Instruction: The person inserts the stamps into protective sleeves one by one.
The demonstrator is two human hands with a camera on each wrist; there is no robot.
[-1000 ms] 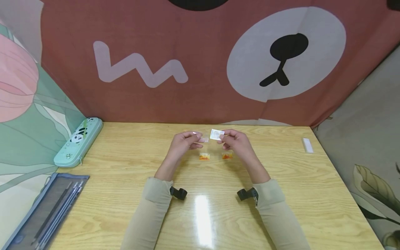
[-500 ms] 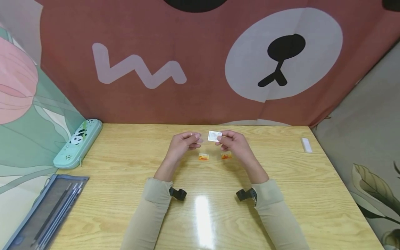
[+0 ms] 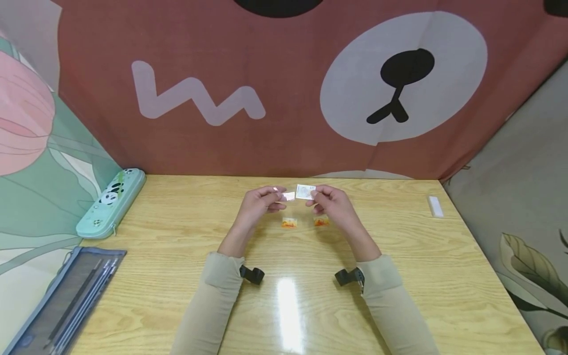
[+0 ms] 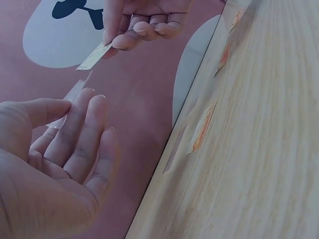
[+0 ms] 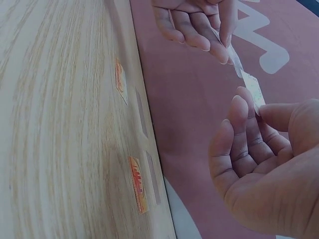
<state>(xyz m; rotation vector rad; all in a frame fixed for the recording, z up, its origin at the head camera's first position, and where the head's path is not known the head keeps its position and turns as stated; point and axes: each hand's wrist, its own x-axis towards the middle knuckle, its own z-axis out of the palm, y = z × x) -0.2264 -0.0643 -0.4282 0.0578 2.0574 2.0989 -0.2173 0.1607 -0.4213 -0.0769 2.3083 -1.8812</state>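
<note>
**Pinching a small white printed card and a clear plastic piece, one per hand**

Faces a reddish-brown cloth [image 3: 284, 143] printed with a lilac zigzag and a pale oval around a black nose and mouth. Works above a light wood-grain surface [image 3: 168, 286] in front of it. Wears beige sleeves [image 3: 201, 305], with a small black camera [image 3: 252, 275] at the left wrist and a matching one at the right.

Has at far left a blue-edged mesh pouch [image 3: 101, 251] with pencils [image 3: 82, 308] inside, and just beyond it a mint pencil case [image 3: 98, 209] printed with pandas.

With the right hand [image 3: 334, 199], holds the white printed card [image 3: 304, 192] clamped between thumb and index finger, raised off the surface. With the left hand [image 3: 261, 202], pinches the clear plastic piece [image 3: 289, 196] the same way, just beside the card's near end; cannot tell about contact. Curls the remaining fingers loosely on both hands.

Has a white block [image 3: 436, 206] near the right edge, well apart, and two orange-printed cards [image 3: 289, 223] side by side below the hands, lying apart.
</note>
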